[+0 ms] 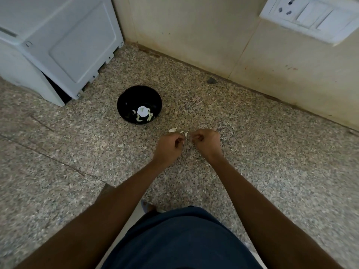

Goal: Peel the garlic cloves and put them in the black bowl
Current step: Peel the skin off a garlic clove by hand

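Note:
A black bowl [124,101] stands on the speckled stone counter and holds several pale peeled garlic cloves [149,117] around a bright reflection. Right of the bowl lie a few unpeeled cloves with wispy skins [172,130]. Just in front of them my left hand [169,147] and my right hand [206,141] are close together, both with fingers curled. A small white garlic piece [186,134] shows between them at my left fingertips. What my right fingers hold is hidden.
A white appliance [64,41] stands at the back left, close behind the bowl. A tiled wall [194,35] runs along the back with a switch and socket plate [310,16] at the upper right. A small dark spot [211,80] lies near the wall.

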